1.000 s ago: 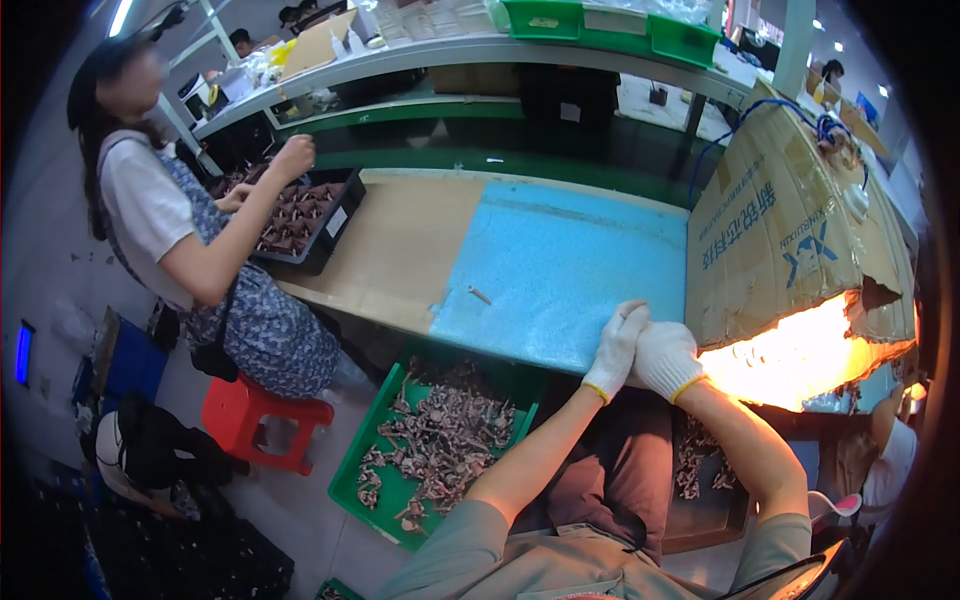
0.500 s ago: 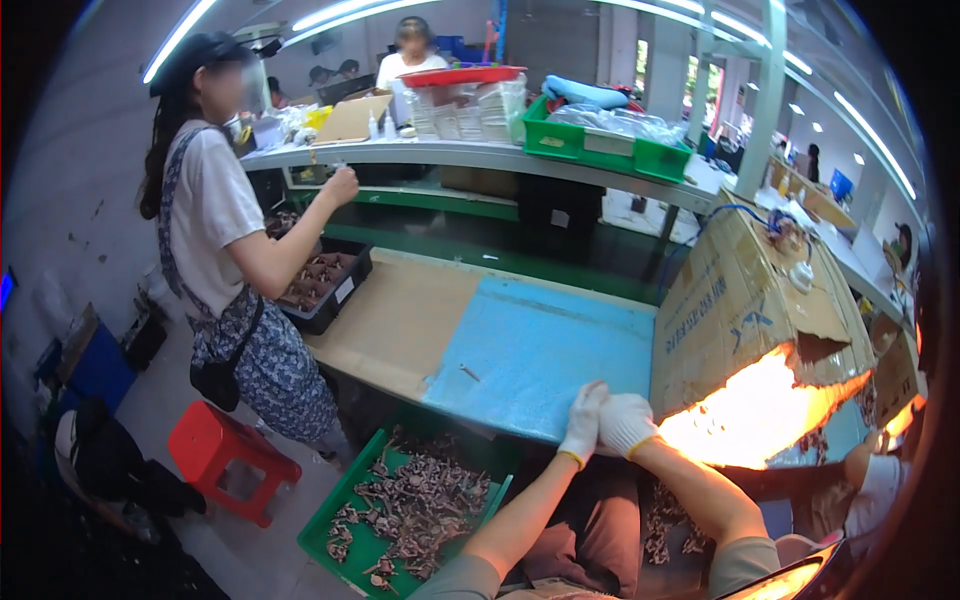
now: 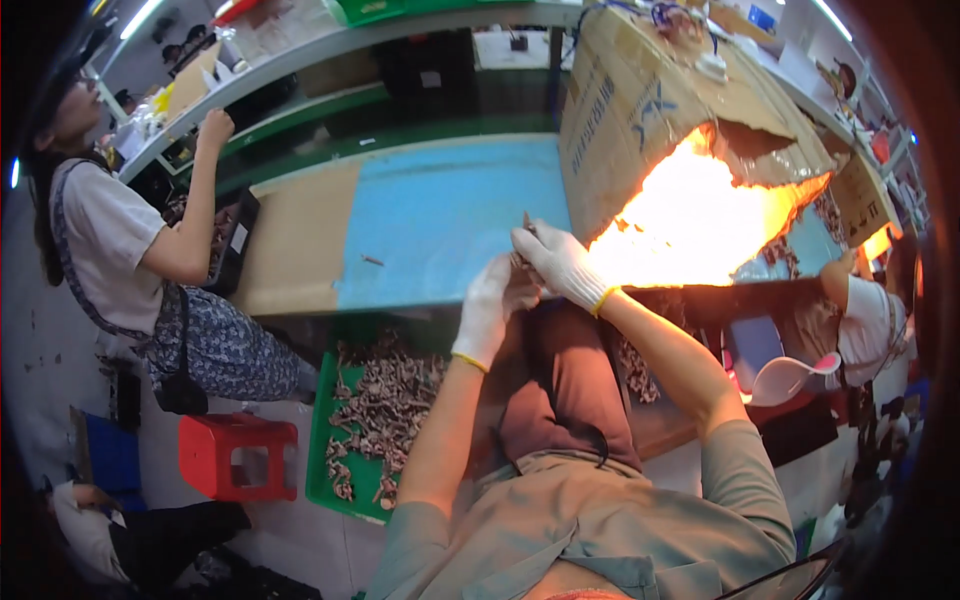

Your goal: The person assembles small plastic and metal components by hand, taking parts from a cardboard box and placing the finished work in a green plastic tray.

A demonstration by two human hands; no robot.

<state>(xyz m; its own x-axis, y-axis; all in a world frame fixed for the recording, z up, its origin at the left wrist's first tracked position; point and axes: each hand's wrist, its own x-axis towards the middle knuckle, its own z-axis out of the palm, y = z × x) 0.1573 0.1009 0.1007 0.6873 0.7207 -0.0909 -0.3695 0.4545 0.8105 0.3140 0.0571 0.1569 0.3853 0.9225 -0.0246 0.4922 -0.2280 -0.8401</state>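
Note:
Both my hands wear white knit gloves with yellow cuffs and meet over my lap at the front edge of the blue work surface [image 3: 450, 220]. My right hand [image 3: 568, 264] closes round a small brown piece [image 3: 529, 224], whose narrow tip sticks up past the fingers. Against its lower end my left hand [image 3: 490, 305] is curled, fingers bent. Most of the piece is hidden by the gloves, so its exact kind cannot be told. A small brownish stick-like part [image 3: 372, 260] lies on the blue sheet to the left.
At the right stands a torn cardboard box [image 3: 625, 110] with a glaring bright light inside. A green tray [image 3: 322, 440] of brown cast-looking parts sits low left, beside a red stool [image 3: 225, 465]. A co-worker [image 3: 120, 230] stands left near a dark crate [image 3: 236, 245].
My view has tilted down and turned right, so my torso now shows. My hands have shifted from clasped together to slightly apart, and the brown piece shows between them.

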